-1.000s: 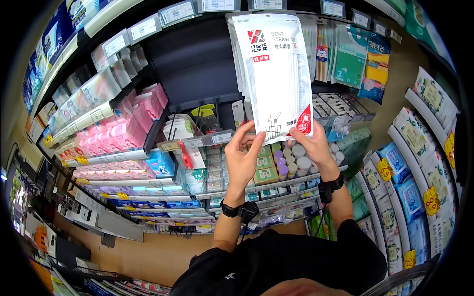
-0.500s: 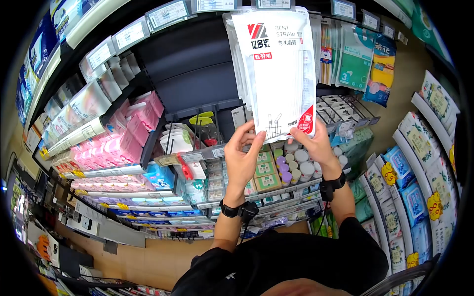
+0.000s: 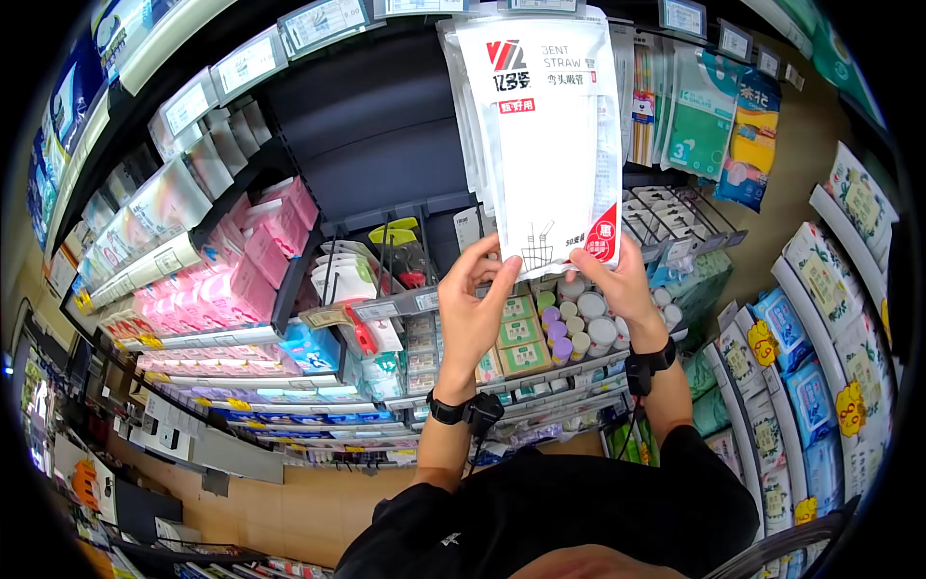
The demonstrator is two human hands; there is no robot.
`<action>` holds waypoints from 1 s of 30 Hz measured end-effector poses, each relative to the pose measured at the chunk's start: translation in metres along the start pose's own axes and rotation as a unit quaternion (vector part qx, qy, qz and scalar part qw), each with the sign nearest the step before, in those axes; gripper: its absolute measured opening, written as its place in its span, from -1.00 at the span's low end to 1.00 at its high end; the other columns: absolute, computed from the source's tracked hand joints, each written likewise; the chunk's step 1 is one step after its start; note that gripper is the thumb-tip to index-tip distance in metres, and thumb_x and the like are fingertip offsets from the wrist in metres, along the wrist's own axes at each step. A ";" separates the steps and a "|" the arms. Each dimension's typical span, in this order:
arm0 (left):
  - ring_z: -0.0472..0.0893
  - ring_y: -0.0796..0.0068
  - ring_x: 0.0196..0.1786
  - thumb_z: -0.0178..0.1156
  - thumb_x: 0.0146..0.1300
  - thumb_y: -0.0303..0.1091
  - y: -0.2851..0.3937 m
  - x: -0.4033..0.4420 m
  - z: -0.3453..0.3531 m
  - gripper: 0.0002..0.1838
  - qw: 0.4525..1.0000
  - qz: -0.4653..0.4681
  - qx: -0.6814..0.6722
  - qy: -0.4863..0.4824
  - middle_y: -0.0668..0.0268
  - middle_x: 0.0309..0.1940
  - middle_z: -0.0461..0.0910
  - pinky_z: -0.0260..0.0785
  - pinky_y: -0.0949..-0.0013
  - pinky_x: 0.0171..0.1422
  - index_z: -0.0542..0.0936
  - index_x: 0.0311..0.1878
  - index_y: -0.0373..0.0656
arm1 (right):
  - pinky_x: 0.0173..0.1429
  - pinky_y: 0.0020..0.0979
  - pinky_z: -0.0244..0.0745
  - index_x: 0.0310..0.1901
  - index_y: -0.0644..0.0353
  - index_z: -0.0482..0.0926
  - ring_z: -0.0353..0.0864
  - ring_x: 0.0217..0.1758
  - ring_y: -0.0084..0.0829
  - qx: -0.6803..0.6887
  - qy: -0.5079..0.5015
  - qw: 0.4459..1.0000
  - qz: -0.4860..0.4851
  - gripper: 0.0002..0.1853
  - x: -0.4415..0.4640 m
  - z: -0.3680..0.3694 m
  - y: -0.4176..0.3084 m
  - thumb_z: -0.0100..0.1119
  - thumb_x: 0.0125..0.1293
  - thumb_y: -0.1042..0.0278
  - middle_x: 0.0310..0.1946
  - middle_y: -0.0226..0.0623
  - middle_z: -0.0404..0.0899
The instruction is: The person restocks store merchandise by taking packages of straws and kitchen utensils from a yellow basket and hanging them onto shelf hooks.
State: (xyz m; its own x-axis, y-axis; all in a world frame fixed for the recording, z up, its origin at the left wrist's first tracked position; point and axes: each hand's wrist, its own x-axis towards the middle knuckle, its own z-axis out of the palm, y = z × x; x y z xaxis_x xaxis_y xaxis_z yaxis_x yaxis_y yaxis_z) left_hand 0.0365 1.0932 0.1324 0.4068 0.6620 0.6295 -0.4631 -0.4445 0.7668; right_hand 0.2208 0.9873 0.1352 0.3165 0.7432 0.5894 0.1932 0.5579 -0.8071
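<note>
Left hand pinches the bottom-left corner of the white rectangular plastic pouch of bent straws; right hand grips its bottom-right corner, thumb on the front face. The pouch stands near-upright, in front of the dark metal shelf back panel and hanging packets.

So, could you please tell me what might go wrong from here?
The left hand and right hand pinch the straw bag only at its bottom edge, so its top might tip. That top looks close to the price tags and could snag. If dropped, the bag might knock the jars below.
</note>
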 end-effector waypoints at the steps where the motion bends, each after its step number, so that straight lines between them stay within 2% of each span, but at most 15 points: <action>1: 0.66 0.62 -0.11 0.29 0.38 -0.57 -0.001 0.001 0.000 -0.61 1.000 -0.001 0.000 0.000 0.19 -0.06 0.72 0.49 0.50 0.04 0.54 0.23 -0.45 | -0.15 -0.46 0.65 0.06 0.39 0.50 0.72 -0.25 -0.49 -0.002 0.000 1.000 -0.001 -0.75 0.002 0.000 0.000 0.26 0.42 0.53 -0.15 -0.21 0.69; 13: 0.66 0.64 -0.11 0.30 0.38 -0.55 0.000 -0.002 -0.006 -0.61 0.999 -0.008 0.025 -0.020 0.19 -0.06 0.72 0.48 0.50 0.03 0.54 0.23 -0.46 | -0.16 -0.47 0.64 0.07 0.38 0.51 0.71 -0.27 -0.51 0.024 0.009 1.000 0.009 -0.74 0.000 0.002 0.001 0.26 0.43 0.50 -0.16 -0.22 0.70; 15: 0.66 0.65 -0.23 0.36 0.34 -0.49 -0.003 -0.002 -0.004 -0.62 1.000 0.004 0.013 -0.001 0.25 -0.22 0.73 0.48 0.52 -0.07 0.60 0.19 -0.37 | -0.16 -0.47 0.64 0.07 0.38 0.51 0.71 -0.27 -0.51 0.029 0.013 0.999 0.009 -0.74 0.001 0.002 -0.001 0.26 0.43 0.50 -0.16 -0.23 0.70; 16: 0.66 0.65 -0.23 0.36 0.34 -0.49 -0.003 -0.003 -0.004 -0.62 1.000 0.004 0.013 -0.001 0.25 -0.22 0.73 0.48 0.52 -0.07 0.60 0.19 -0.37 | -0.16 -0.48 0.62 0.06 0.37 0.51 0.70 -0.27 -0.52 0.029 0.010 0.999 0.014 -0.75 0.003 0.001 -0.002 0.25 0.44 0.48 -0.17 -0.24 0.70; 19: 0.66 0.64 -0.20 0.35 0.35 -0.49 0.001 -0.002 -0.005 -0.62 1.000 0.003 0.011 -0.003 0.21 -0.12 0.72 0.48 0.52 -0.07 0.59 0.20 -0.35 | -0.14 -0.49 0.59 0.04 0.36 0.53 0.69 -0.28 -0.55 0.022 0.011 1.000 0.017 -0.77 0.010 0.003 -0.002 0.25 0.45 0.45 -0.20 -0.26 0.70; 21: 0.67 0.62 -0.14 0.31 0.38 -0.47 0.005 -0.002 -0.006 -0.61 1.000 0.017 0.012 0.008 0.17 0.03 0.68 0.49 0.50 -0.05 0.57 0.24 -0.32 | -0.13 -0.50 0.57 0.03 0.35 0.54 0.68 -0.28 -0.56 0.016 0.015 1.000 0.016 -0.78 0.014 0.003 0.000 0.25 0.45 0.44 -0.21 -0.28 0.70; 22: 0.67 0.62 -0.14 0.31 0.38 -0.47 0.005 -0.002 -0.006 -0.61 1.000 0.018 0.012 0.008 0.17 0.03 0.68 0.49 0.50 -0.05 0.57 0.24 -0.32 | -0.13 -0.50 0.56 0.02 0.34 0.54 0.68 -0.28 -0.57 0.017 0.016 1.000 0.018 -0.79 0.017 0.003 0.001 0.25 0.45 0.43 -0.22 -0.29 0.70; 24: 0.67 0.60 -0.10 0.27 0.42 -0.43 0.005 -0.004 -0.006 -0.61 0.999 -0.001 0.000 0.038 0.16 0.13 0.65 0.49 0.49 -0.01 0.55 0.26 -0.30 | -0.12 -0.50 0.56 0.03 0.33 0.54 0.67 -0.28 -0.56 0.027 0.018 0.999 0.016 -0.77 0.023 0.004 0.007 0.27 0.45 0.42 -0.23 -0.31 0.69; 27: 0.69 0.54 0.00 0.21 0.47 -0.43 0.006 -0.008 -0.012 -0.59 0.999 -0.013 0.017 0.037 0.14 0.14 0.65 0.49 0.50 0.08 0.48 0.31 -0.34 | -0.12 -0.49 0.58 0.13 0.36 0.48 0.66 -0.24 -0.53 0.042 0.022 0.998 0.029 -0.72 0.035 0.003 0.013 0.22 0.46 0.49 -0.11 -0.24 0.69; 30: 0.70 0.53 0.00 0.20 0.48 -0.41 0.010 -0.016 -0.015 -0.61 0.999 -0.024 0.028 0.038 0.15 0.17 0.64 0.49 0.46 0.11 0.49 0.30 -0.33 | -0.11 -0.48 0.59 0.14 0.34 0.49 0.66 -0.23 -0.54 0.029 0.041 0.998 0.028 -0.69 0.047 0.005 0.018 0.26 0.45 0.44 -0.10 -0.25 0.68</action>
State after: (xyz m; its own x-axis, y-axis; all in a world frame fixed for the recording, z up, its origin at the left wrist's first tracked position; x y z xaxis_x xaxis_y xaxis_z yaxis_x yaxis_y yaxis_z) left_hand 0.0132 1.0875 0.1280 0.3664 0.7262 0.5818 -0.3984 -0.4426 0.8034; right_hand 0.2348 1.0341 0.1480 0.4009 0.7420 0.5373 0.1191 0.5393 -0.8336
